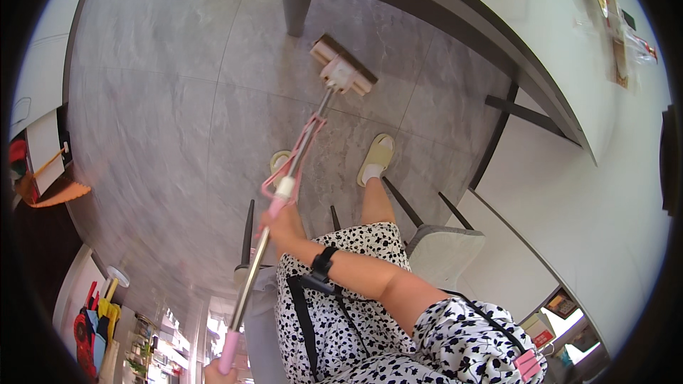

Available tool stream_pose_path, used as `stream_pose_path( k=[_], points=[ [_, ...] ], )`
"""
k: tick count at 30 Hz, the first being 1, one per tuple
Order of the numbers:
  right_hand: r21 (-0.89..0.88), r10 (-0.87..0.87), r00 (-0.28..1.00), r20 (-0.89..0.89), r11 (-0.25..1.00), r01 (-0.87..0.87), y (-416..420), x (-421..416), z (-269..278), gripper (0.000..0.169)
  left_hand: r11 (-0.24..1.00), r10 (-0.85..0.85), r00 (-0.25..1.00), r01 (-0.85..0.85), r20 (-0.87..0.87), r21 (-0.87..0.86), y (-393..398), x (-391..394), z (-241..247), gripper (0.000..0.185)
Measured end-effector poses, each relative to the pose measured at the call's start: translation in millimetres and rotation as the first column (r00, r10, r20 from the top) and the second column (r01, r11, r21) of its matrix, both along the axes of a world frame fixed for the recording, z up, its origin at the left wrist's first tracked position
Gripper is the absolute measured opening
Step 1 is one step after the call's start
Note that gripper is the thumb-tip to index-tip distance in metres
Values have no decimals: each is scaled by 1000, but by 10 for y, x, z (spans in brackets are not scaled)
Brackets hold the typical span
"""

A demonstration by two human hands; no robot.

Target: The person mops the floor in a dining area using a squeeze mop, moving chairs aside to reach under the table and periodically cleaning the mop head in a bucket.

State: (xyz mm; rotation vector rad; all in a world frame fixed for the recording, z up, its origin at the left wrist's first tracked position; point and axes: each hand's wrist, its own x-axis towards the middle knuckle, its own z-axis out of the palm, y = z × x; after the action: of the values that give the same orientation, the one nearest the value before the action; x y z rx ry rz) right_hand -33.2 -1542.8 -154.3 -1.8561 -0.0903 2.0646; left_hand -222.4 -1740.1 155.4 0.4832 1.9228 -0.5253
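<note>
A sponge mop (246,288) with a metal pole and pink grips slants across the view. Its pink and white head (341,72), edged by a dark sponge strip, rests on the grey tiled floor (160,117) near a dark table leg (299,0). My right hand (282,228) wraps the pole just below the pink squeeze lever (302,157), a black strap on that wrist. At the bottom edge my left hand (220,373), partly cut off, grips the pink upper end of the handle.
A white-topped table (512,21) with a dark frame arcs over the upper right. Grey chairs (445,250) stand by my legs, their dark legs near my slippered feet (378,157). White cabinets line the right; an orange scalloped item (58,192) sticks out at left.
</note>
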Motion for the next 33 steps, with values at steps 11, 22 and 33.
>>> stream_pose_path(
  k=[11,22,33],
  points=[
    [217,174,955,238,949,-227,1178,1782,-1110,15,938,52,974,-123,220,322,783,1290,-1535,24],
    [325,275,893,356,859,-394,1416,1584,-1508,9,924,183,953,-250,240,289,782,1299,-1698,28],
    [181,376,921,107,903,-390,-544,123,-370,36,993,97,988,-105,116,58,-1132,83,-532,31]
  ],
)
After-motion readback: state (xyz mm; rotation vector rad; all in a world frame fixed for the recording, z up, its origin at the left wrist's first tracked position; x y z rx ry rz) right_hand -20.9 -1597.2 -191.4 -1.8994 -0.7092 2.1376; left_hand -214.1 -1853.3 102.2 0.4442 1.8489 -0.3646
